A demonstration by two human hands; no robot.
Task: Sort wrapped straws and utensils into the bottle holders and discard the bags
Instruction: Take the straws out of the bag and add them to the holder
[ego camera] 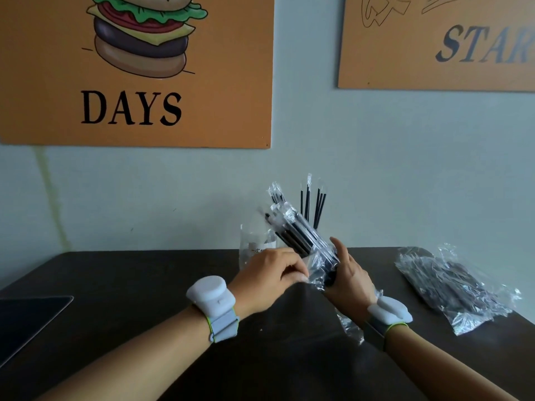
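Nearest me, two forearms, each with a white wrist device. My left hand (270, 274) pinches the clear wrapping at the base of one bundle of wrapped black straws (298, 233), fingers curled shut on it; my right hand (348, 274) grips the same bundle from the other side, above the dark table (144, 285). Behind stand two clear bottle holders (254, 247), the right one mostly hidden, about five straws rising from it. One crinkled bag (451, 285) lies right; contents unclear. A dark slab is cut off left.
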